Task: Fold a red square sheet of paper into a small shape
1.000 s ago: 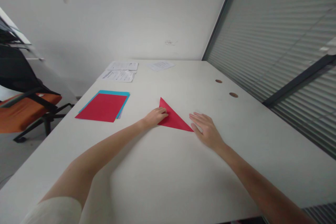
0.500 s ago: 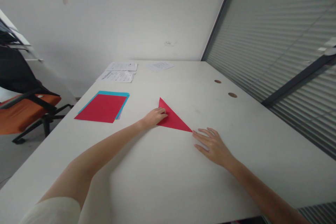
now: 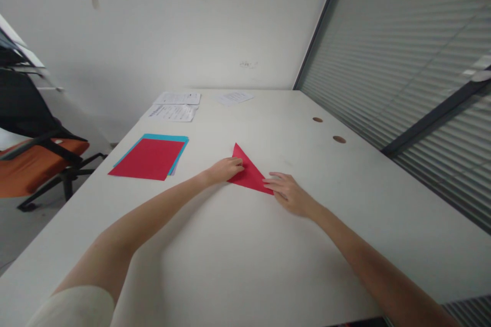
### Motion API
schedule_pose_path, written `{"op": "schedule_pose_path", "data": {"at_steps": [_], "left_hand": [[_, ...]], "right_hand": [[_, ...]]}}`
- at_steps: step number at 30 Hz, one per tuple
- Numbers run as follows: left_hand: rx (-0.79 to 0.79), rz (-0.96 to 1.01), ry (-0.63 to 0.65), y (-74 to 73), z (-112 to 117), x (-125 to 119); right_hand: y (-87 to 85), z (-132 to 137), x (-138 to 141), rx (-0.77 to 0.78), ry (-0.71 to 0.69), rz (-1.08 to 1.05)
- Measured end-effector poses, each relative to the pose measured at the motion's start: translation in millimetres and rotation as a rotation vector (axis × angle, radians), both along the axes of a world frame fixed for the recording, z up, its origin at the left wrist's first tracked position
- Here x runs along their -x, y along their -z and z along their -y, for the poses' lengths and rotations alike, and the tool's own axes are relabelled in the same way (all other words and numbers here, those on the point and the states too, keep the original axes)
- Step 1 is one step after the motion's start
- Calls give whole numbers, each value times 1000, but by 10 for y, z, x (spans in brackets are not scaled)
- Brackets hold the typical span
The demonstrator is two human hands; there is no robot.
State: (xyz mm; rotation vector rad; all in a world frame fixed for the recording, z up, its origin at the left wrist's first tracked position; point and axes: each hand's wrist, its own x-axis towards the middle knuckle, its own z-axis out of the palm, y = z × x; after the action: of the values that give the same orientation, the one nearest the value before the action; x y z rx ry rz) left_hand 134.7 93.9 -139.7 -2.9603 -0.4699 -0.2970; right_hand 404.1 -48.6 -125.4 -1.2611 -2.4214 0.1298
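A sheet of red paper (image 3: pixel 249 172), folded into a triangle, lies on the white table in front of me. My left hand (image 3: pixel 226 169) is on its left edge, the fingers curled and pressed together on the paper. Over the right-hand corner rests my right hand (image 3: pixel 289 193), its fingers stretched out and a little apart, covering that tip. What lies under the curled left fingertips is hidden.
To the left, a stack of coloured square sheets (image 3: pixel 149 158) has red on top and blue showing beneath. Printed papers (image 3: pixel 174 111) lie at the table's far end. Two round holes (image 3: pixel 339 139) are near the right edge, beside window blinds. An orange-seated chair (image 3: pixel 46 163) stands left.
My right hand has slid left and slightly up, from the tip of the red triangle onto its right corner. My left hand stays on the left edge.
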Motion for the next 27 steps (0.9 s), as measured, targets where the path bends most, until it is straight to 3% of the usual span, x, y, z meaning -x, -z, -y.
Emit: {"op": "schedule_pose_path", "data": {"at_steps": [6,9,15,21,24,27], "left_hand": [[70,-74,-40,-240,-82,-4],[90,-36,-99,-293,-77,-55],[192,31,50,-184,-163,-63],[312,139,57,6,-236,65],[283,208,30,22,-180,157],[243,305,-123,-19,-61,308]], "right_hand": [[-136,-121,416,132,-86,22],[-182,-134,622,178,-175,40],[-158,-247,858,76,-246,126],[-33,-355,886,14,-266,157],[-3,-354,900,-23,-262,175],[-14,-336,923,-33,-235,217]]}}
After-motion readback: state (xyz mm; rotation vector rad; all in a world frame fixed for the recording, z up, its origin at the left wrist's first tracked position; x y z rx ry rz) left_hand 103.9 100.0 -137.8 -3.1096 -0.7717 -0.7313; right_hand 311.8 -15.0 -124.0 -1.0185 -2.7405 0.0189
